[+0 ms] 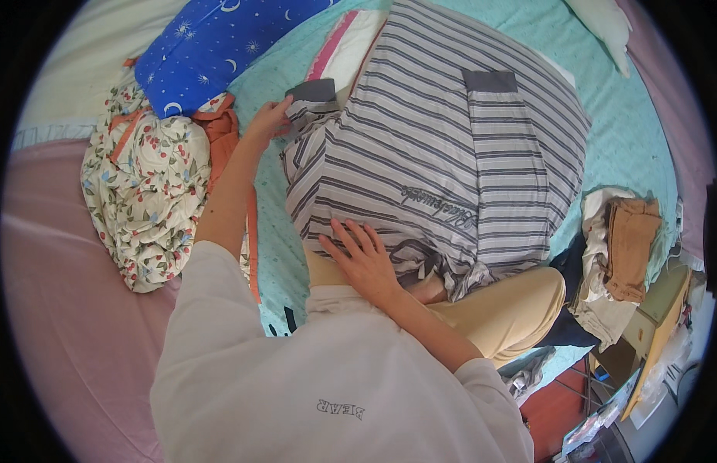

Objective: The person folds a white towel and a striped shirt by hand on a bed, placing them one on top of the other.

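Note:
A grey-and-white striped long-sleeved top [420, 147] lies spread in front of my crossed legs. One sleeve [509, 162] is folded over its body on the right, its dark grey cuff pointing away from me. My left hand [270, 119] has its fingers closed on the edge of the other sleeve, beside the dark cuff [312, 91]; part of the grip is hidden. My right hand [364, 258] rests on the top's near edge, fingers spread flat. Right of that hand, striped ties [436, 266] are bunched up.
Left of me lies a crumpled cherry-print cloth [162, 162] with orange trim, below a blue moon-and-star pillow [219, 46]. Folded brown clothing [632, 247] is piled at the right on the turquoise bed cover [632, 123]. Beyond the bed's right edge stands a cluttered wooden table [656, 347].

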A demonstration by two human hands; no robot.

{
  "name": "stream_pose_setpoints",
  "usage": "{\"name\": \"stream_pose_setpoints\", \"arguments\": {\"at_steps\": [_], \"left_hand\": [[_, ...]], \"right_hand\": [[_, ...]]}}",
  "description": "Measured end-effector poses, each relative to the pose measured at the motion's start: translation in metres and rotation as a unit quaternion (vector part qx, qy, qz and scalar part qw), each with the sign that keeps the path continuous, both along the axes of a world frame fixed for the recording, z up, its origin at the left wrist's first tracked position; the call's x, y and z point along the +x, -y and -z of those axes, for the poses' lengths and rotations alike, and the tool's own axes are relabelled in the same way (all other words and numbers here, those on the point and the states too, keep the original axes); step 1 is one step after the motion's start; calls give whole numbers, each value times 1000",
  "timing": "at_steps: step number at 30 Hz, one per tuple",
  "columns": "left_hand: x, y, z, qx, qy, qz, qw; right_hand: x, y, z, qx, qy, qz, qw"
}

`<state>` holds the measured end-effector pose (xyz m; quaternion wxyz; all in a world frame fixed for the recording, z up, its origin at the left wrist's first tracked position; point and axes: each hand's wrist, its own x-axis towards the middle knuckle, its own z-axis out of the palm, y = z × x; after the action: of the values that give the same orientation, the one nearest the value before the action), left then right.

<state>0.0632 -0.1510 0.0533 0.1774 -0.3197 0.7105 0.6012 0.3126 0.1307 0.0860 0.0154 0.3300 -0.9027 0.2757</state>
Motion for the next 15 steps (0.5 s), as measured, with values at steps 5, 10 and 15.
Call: {"name": "stream_pose_setpoints", "arguments": {"at_steps": [5,10,15], "left_hand": [[-9,-2,18,-347,-166,70,920],[-31,93,5,-499,-350,-41,791],[-52,117,-93,-443,-377,-54,812]], "right_hand": [[1,-2,-3,-27,14,-4,1000],[1,-7,-11,-49,28,-38,998],[3,-16,-5,-80,33,-36,996]]}}
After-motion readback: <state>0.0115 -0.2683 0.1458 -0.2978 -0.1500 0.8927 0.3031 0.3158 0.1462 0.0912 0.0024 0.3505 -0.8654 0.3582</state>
